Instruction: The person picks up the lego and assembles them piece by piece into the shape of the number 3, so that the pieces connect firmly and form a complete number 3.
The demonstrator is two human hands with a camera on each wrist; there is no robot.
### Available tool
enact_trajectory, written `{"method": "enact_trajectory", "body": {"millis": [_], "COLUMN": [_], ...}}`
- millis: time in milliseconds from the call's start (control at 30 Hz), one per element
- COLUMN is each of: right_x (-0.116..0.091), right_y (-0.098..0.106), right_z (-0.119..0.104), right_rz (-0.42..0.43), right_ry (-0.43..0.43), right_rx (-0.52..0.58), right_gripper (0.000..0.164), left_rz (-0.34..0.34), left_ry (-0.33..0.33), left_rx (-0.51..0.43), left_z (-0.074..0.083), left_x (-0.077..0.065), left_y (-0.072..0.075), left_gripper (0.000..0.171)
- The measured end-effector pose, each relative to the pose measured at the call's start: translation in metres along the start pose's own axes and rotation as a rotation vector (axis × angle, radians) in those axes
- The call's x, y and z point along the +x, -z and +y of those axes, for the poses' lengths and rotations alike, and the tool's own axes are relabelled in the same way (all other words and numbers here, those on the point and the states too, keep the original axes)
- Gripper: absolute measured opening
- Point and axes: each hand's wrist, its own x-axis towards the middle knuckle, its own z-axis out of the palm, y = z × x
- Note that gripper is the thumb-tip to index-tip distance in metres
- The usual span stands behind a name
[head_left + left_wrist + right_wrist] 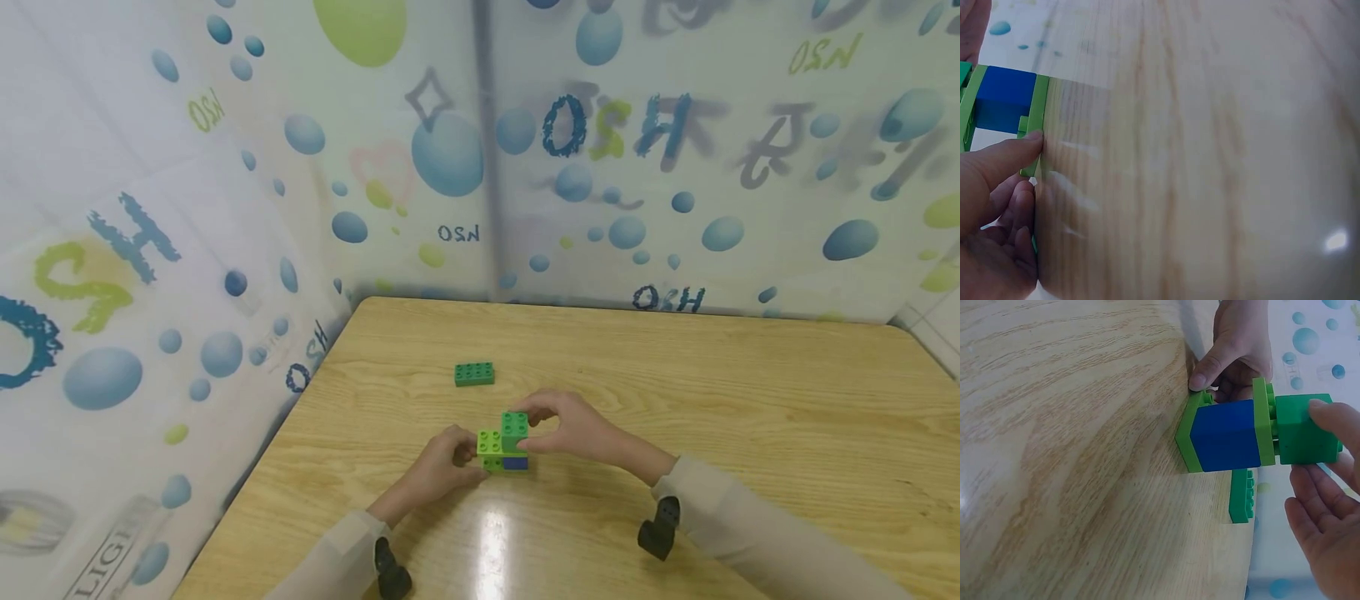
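A small block build stands on the table. Its base is a lime plate [1188,437] that carries a blue brick [1225,435] at the right end. An upper lime plate [490,442] lies over the blue brick. My right hand [573,429] pinches a green brick [1304,428] at the upper plate's right end; a narrow gap with studs shows between them in the right wrist view. From the left, my left hand [442,462] pinches the base plate's edge between thumb and fingers. Some left fingers are hidden behind the blocks.
A longer dark green brick [474,374] lies behind the build, studs up. The wooden table [675,383] extends far to the right. A patterned curtain [615,183] hangs along the back and left edges.
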Motion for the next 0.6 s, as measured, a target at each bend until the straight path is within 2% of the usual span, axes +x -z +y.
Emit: {"method": "enact_trajectory", "body": {"millis": [300, 600], "right_x": [-0.0016, 0.0023], "right_y": [-0.0001, -0.0023], "right_z": [-0.0031, -0.0035], "right_rz": [0.010, 0.005], "right_ry": [0.021, 0.043], "right_rx": [-0.052, -0.114], "right_gripper": [0.042, 0.032], "left_rz": [0.002, -0.003], "left_ry": [0.003, 0.005], "left_rx": [-0.001, 0.000], "left_z": [0.0015, 0.0016], "left_x": [0.0009, 0.0003], "left_y": [0.0004, 0.0006], "left_gripper": [0.031, 0.031]}}
